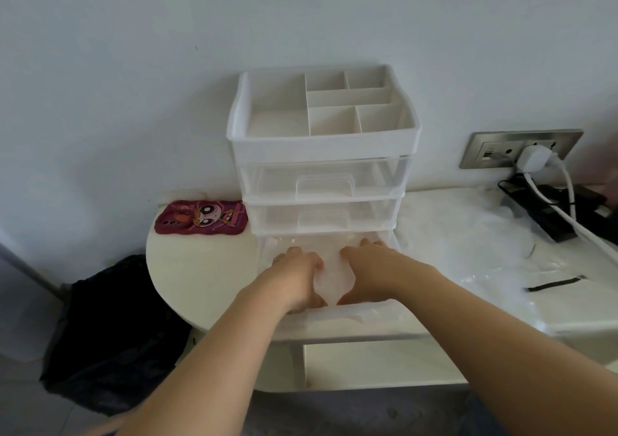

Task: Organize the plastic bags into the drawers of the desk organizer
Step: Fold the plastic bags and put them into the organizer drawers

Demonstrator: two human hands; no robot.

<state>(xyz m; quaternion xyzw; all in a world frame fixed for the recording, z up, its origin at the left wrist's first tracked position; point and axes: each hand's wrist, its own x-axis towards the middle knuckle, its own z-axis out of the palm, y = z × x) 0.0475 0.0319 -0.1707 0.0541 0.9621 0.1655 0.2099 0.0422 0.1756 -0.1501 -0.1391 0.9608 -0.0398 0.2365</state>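
Observation:
A white desk organizer point(322, 144) stands against the wall, with a divided top tray and three clear drawers. Its bottom drawer point(364, 315) is pulled out toward me. Both hands are inside it, pressing down on a folded clear plastic bag point(332, 278). My left hand point(296, 276) lies on the bag's left side and my right hand point(371, 270) on its right side, fingers pointing toward the back. The two upper drawers are pushed in. More clear plastic bags point(485, 251) lie loose on the desk to the right.
A red phone case point(202, 218) with a cartoon face lies left of the organizer on the white desk point(200, 285). A wall socket point(521, 148) with a white plug, white cable and black cables sits at right. A black bag point(113, 335) is on the floor at left.

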